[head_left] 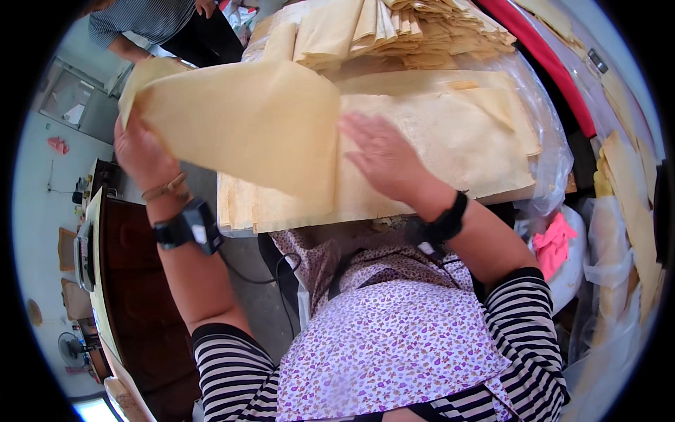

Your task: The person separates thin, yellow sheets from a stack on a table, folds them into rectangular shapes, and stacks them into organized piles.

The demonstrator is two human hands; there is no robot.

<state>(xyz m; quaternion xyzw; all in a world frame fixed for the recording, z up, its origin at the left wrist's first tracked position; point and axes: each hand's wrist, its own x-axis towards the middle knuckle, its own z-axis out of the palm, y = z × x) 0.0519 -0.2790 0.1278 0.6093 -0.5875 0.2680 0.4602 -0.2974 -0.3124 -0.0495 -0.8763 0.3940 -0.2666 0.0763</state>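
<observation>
Left hand point(145, 149) grips the left edge of a tan sheet point(246, 123) raised over the flat stack's point(450, 141) left side, right hand point(383, 155) empty, flattened around the stack's middle, sheet seemingly light, limp, tearable, best held by its edges.

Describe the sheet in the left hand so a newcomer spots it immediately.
Find the purple-flowered apron at the bottom, then the flat tan pile just beyond it. Past the pile's left side, the left hand holds a broad tan sheet. Unlike the flat pile, its left end is lifted into the air.
</observation>
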